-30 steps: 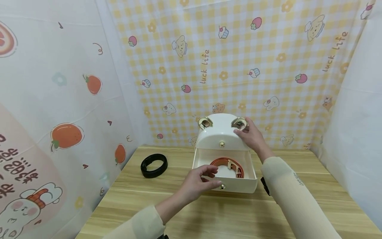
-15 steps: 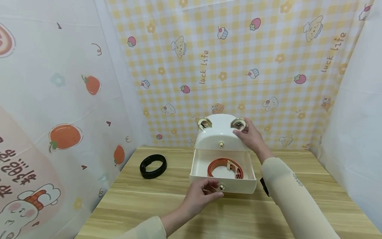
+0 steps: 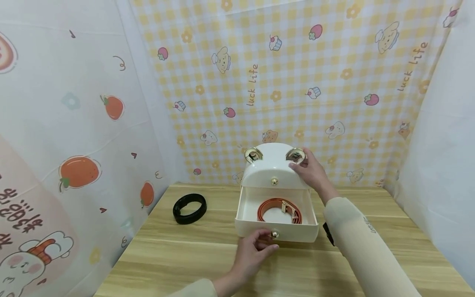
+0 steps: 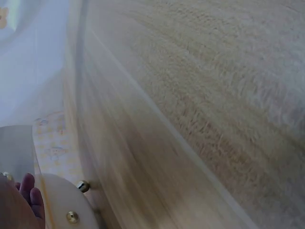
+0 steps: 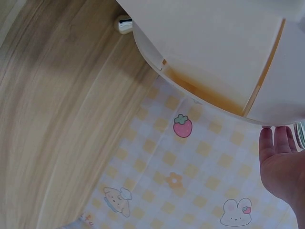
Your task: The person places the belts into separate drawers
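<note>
A white storage box (image 3: 275,159) with two round gold-rimmed ears stands on the table, its lower drawer (image 3: 256,227) pulled out. Inside the drawer lies a coiled orange-brown belt (image 3: 269,203) with a gold buckle. My left hand (image 3: 249,252) is at the drawer's front, index finger beside the gold knob (image 3: 275,234) and thumb lower and apart; contact is unclear. Resting on the box's upper right by an ear (image 3: 295,156), my right hand (image 3: 313,171) has its thumb on top. In the right wrist view, straight fingers (image 5: 267,140) touch the box's edge.
A coiled black belt (image 3: 190,209) lies on the wooden table (image 3: 200,260), left of the box. Behind stands a yellow checked cloth (image 3: 208,74). White cloths hang along the left (image 3: 122,165) and right sides.
My left hand has moved down from above the drawer's front edge to beside its knob. My right hand stays on the box, and the drawer remains out.
</note>
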`<state>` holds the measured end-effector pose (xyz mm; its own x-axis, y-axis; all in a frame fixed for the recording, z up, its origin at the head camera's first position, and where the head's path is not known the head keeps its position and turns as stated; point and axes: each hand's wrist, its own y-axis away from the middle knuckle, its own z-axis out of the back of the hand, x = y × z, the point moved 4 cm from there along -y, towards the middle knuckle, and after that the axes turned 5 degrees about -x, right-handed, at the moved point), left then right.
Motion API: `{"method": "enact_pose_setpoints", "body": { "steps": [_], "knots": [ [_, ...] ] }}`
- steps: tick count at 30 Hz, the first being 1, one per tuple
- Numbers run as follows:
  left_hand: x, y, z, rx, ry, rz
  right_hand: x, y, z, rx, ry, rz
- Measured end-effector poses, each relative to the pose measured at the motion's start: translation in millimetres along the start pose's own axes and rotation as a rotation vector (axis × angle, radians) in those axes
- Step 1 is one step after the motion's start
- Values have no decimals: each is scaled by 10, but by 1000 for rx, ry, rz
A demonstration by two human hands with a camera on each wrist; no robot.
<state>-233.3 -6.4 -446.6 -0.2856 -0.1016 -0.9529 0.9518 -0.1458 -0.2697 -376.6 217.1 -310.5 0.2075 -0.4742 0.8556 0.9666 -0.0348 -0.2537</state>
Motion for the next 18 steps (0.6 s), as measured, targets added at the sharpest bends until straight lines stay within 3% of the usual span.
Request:
{"method": "enact_pose_setpoints", "body": {
  "steps": [12,18],
  "knots": [
    [55,-31,-137,-217,82,2,42,11,-7,2,-22,3],
    [26,-62,-154,-269,86,23,39,10,-7,-3,-5,-4]
  ]
}}
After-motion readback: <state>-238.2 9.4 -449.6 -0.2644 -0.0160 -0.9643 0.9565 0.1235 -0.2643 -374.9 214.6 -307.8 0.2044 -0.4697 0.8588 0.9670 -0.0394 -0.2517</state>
